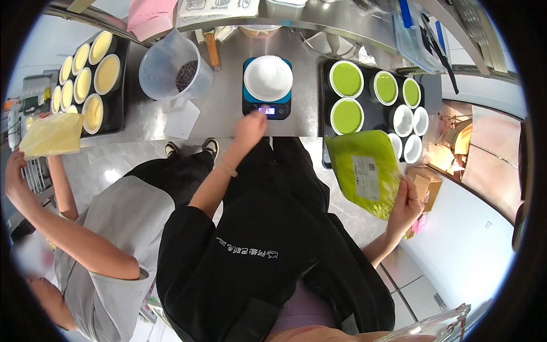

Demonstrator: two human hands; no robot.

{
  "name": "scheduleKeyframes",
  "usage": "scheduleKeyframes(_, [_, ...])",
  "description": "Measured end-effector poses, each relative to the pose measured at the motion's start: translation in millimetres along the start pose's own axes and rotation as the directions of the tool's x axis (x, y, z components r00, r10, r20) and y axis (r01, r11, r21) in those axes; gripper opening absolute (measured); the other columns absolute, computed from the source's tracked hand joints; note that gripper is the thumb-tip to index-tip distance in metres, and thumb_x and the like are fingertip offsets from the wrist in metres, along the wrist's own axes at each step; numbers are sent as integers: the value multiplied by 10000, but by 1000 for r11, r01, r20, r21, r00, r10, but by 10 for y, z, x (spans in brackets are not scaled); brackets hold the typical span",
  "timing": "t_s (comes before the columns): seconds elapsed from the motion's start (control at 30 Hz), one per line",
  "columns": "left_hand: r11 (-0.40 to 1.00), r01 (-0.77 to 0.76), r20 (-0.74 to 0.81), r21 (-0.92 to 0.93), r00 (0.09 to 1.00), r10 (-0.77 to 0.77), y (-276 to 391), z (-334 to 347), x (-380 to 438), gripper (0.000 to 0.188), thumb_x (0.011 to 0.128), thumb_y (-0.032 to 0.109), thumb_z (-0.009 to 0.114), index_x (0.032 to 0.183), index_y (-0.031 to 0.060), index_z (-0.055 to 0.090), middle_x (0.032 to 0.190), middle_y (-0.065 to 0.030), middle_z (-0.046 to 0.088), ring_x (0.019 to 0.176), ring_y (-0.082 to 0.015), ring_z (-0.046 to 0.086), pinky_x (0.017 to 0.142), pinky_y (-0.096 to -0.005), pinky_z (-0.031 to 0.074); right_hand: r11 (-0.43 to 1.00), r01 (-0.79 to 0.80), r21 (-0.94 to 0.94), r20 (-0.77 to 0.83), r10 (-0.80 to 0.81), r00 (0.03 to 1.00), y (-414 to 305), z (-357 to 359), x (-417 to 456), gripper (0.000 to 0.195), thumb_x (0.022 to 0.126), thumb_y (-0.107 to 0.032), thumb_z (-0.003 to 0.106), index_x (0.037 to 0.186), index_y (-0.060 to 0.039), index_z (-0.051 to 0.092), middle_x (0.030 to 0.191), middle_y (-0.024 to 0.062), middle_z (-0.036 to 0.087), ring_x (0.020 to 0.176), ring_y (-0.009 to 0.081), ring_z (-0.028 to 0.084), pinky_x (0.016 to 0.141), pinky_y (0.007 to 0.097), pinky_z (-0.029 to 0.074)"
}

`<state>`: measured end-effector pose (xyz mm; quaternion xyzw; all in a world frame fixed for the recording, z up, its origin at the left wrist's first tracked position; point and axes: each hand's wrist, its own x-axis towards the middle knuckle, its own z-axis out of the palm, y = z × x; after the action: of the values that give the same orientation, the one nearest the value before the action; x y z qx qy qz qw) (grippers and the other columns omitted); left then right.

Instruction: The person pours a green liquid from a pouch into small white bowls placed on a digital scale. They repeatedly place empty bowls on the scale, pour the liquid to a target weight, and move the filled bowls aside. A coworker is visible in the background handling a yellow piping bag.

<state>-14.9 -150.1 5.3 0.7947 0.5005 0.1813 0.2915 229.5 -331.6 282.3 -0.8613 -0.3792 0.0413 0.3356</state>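
Observation:
My left hand [251,129] is at the front of a digital kitchen scale [280,112], fingers mostly curled, one reaching its lit display. No object shows in that hand. On the scale's blue platform stands a white fluted paper baking cup [268,78]. My right hand [408,200] grips the lower right edge of a green-filled plastic piping bag [363,171] that bears a label. The bag hangs over the front of a black baking tray [327,124]. In this tray, several cups hold green batter [347,80]; other white cups [403,119] show no filling.
A co-worker [124,213] at left holds a pale yellow bag [53,134] by a tray of yellow-filled cups [102,47]. Between stand a plastic jug [169,64] with dark chips, a white scraper [183,119] and a wooden-handled tool [211,49]. A steel shelf [333,28] overhangs the back.

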Motion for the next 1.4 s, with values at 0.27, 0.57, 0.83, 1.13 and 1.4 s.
scheduleKeyframes(0.27, [948,-214,125,237,974,189,12,592,-168,561,723,79,531,1273,154,451,586,-43,549,471,-212,544,421,-344,425,994,97,-54,12,-97,995,-149,127,151,127,833,-33,577,920,39,636,640,45,591,578,60,473,526,199,381])
scheduleKeyframes(0.57, [957,-172,85,235,984,156,122,620,-175,606,704,78,553,1294,127,424,564,-36,523,446,-195,522,398,-319,411,995,98,-4,54,-98,994,-149,227,279,124,832,-21,578,924,39,637,704,66,628,622,58,511,568,197,410])
scheduleKeyframes(0.83, [955,-164,64,246,986,153,114,660,-213,608,699,69,552,1293,100,421,619,-36,543,481,-189,543,407,-310,419,994,97,46,135,-103,985,-229,329,330,123,832,-20,583,928,29,641,734,72,645,633,63,529,584,200,420])
scheduleKeyframes(1.13, [994,-78,195,80,979,62,224,523,-171,587,719,57,529,1291,76,401,755,-73,588,579,-235,573,498,-344,464,978,209,-8,161,-205,965,-326,360,355,116,829,-22,590,926,17,641,704,59,629,615,51,514,563,199,416])
scheduleKeyframes(1.4, [367,212,272,-906,955,121,608,1031,-3,694,789,60,525,1391,97,181,1376,-113,326,1233,-241,366,936,-327,388,904,427,-33,324,-395,860,-848,680,603,115,808,-38,609,913,7,627,755,136,640,580,166,595,543,244,453])
